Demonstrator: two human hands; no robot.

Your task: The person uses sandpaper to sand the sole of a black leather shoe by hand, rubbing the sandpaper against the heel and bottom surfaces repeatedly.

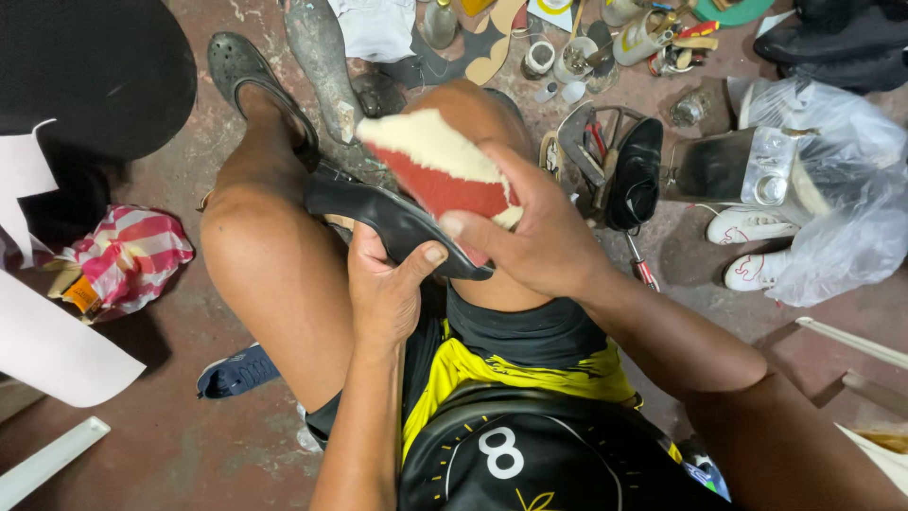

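While the black shoe [397, 222] lies across the person's lap, resting between the bare knees near the middle of the scene, the work in hand looks like rubbing or wiping its surface. The left hand [383, 289] grips the shoe from below at its near end, thumb pressed up on the edge to steady it. The right hand [539, 237] is closed around a red and cream pad [435, 166], a cloth or sponge block as far as can be told, and presses its near part against the shoe. Whether the pad carries polish or glue cannot be told.

By my judgement the step is mid-course: the shoe is held firm and the pad is in contact. A further stroke would call for the left hand to keep the shoe from twisting while the right draws the pad along its length with even pressure, without slipping off the narrow edge.

Just to the right of the knee, a second black shoe [636, 175] sits on a metal stand among small tools. Farther off, cans and jars [643, 38] crowd the floor, with cut sole shapes [492, 47] beside them. At the right, white shoes [752, 227] lie by a clear plastic bag [842, 189]. On the left, a red-and-white striped bag [128, 255] lies on the concrete floor [189, 426], and a dark blue sneaker [236, 372] sits nearer, under the left leg.
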